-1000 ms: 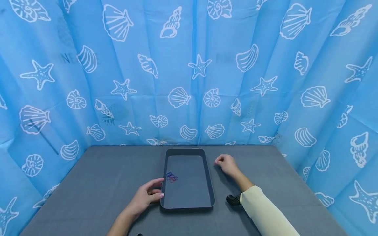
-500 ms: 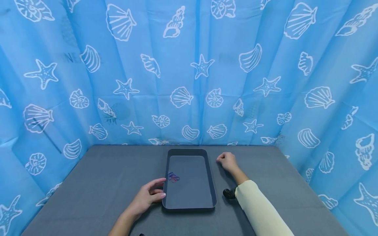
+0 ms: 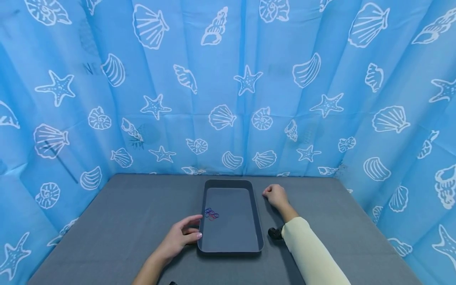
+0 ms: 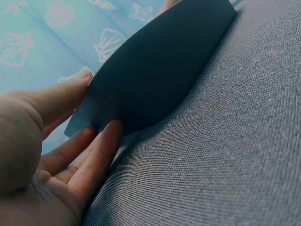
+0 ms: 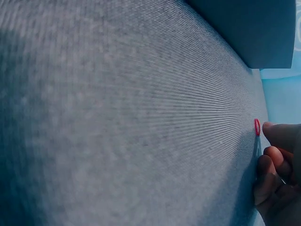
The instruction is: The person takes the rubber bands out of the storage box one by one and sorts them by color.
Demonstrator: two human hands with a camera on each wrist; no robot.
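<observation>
A dark grey tray (image 3: 231,251) lies on the cloth-covered table, with several blue and red rubber bands (image 3: 211,214) inside by its left wall. My left hand (image 3: 181,235) holds the tray's left side near the front corner; in the left wrist view, thumb and fingers (image 4: 108,141) touch the tray wall (image 4: 150,70). To the right of the tray, my right hand (image 3: 276,196) is low over the table with its fingers curled. A red rubber band (image 5: 257,127) appears right at its fingertips (image 5: 267,126) in the right wrist view; I cannot tell whether they pinch it.
Grey cloth (image 3: 153,198) covers the table around the tray. Behind it and along both sides hangs a blue curtain (image 3: 221,138) with white shells and starfish. A black wrist device (image 3: 275,233) sits beneath my right sleeve (image 3: 310,249).
The whole head view has shifted slightly, so everything appears further right. My right hand has moved a little closer to the tray. My left hand stays at the tray's side.
</observation>
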